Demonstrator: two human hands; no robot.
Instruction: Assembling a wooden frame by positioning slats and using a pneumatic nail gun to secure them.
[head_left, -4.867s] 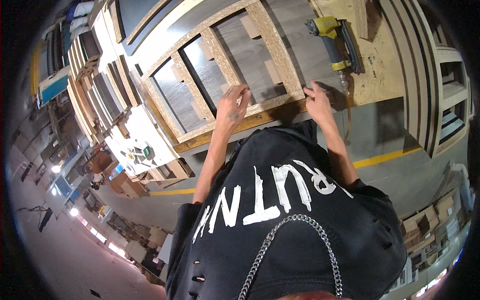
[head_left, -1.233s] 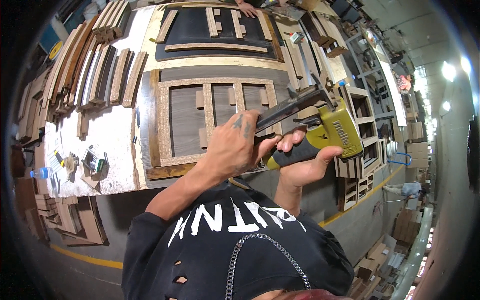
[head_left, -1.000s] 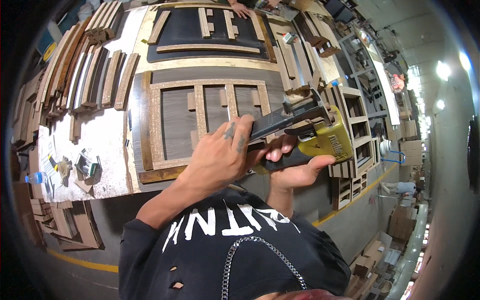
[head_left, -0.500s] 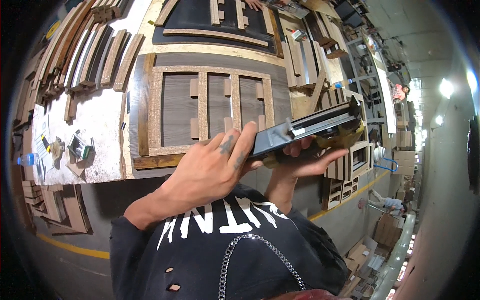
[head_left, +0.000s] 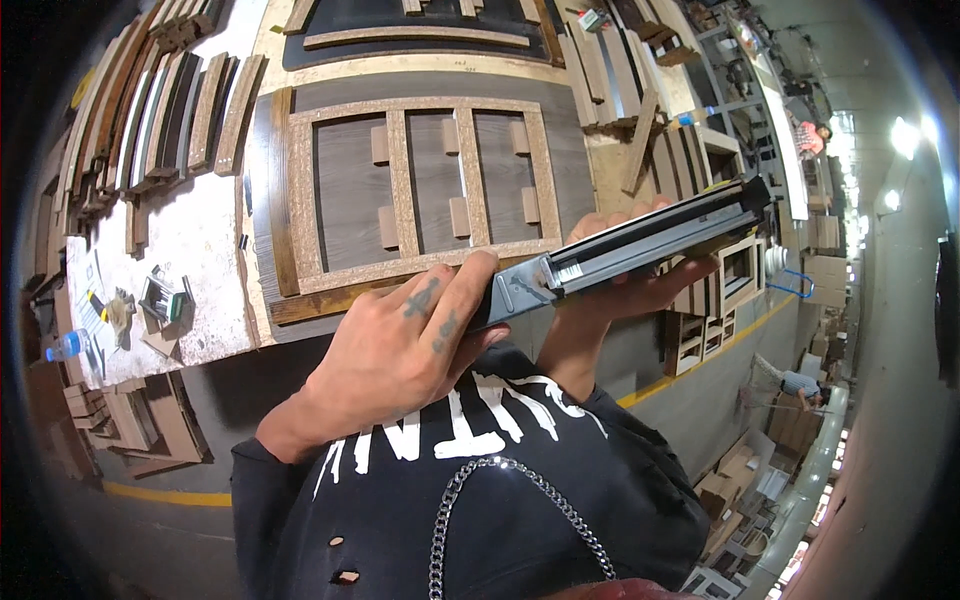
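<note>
A long dark nail gun (head_left: 640, 248) lies slantwise across both my hands, its grey rail and slot facing up. My left hand (head_left: 405, 335) is closed round its lower left end, fingers over the top. Beneath the middle is my right hand (head_left: 650, 285), with fingertips showing behind the far side and the thumb side in front. The palm and most of that grip are hidden by the tool. Just beyond lies a wooden frame (head_left: 395, 190) with crossbars and small blocks, resting on a grey wood-grain panel (head_left: 350, 200).
Stacked wood strips (head_left: 150, 110) fill the far left of the bench. Near them sit an open box of small parts (head_left: 163, 303) and a water bottle (head_left: 68, 346). A dark panel with strips (head_left: 420, 25) lies farther back. Frames (head_left: 720, 290) stand on the right; a person (head_left: 795, 385) is farther off.
The nail gun has risen and shifted right at its far end. My right hand's fingertips now show behind it. My left hand has moved slightly left, and the view has shifted.
</note>
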